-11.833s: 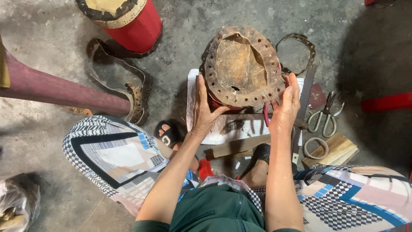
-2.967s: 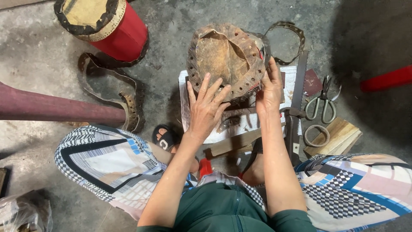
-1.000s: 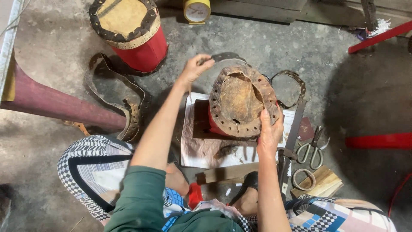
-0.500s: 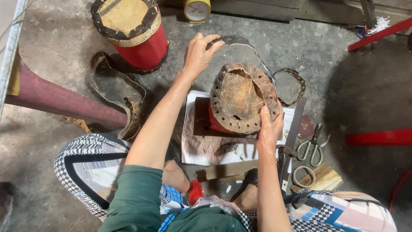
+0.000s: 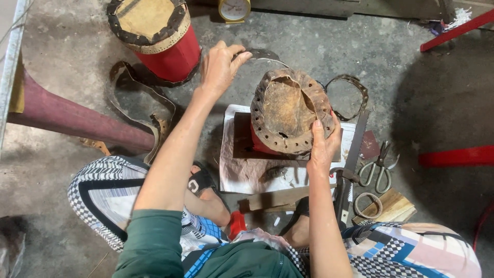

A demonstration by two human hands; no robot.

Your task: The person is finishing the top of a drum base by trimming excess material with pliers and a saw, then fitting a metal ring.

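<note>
At centre of the concrete floor [image 5: 62, 56], on a sheet of white paper [image 5: 231, 175]: one small red drum [image 5: 288, 118], its worn brown hide head [image 5: 290, 110] punched with holes round the rim and sitting loose and crumpled.

Right hand [image 5: 323, 146]: closed round the near right edge of the hide, thumb on top, steadying the drum.

Left hand [image 5: 221, 67]: raised beyond and left of the drum, fingers pinched on the end of a dark metal strip [image 5: 262, 54] that curves towards the drum's far side.

Left of the drum: a larger red drum [image 5: 157, 36] with laced head, a coiled leather strap [image 5: 139, 103], a long maroon cone [image 5: 72, 118].

Right of the drum: a metal hoop [image 5: 352, 92], a saw blade [image 5: 355, 144], scissors [image 5: 378, 167], a tape roll [image 5: 366, 205] on a wood block.

Handling note (a judgement): the strip seems best guided evenly round the rim while the right hand keeps the hide from slipping; a firm, level grip on both would matter.
</note>
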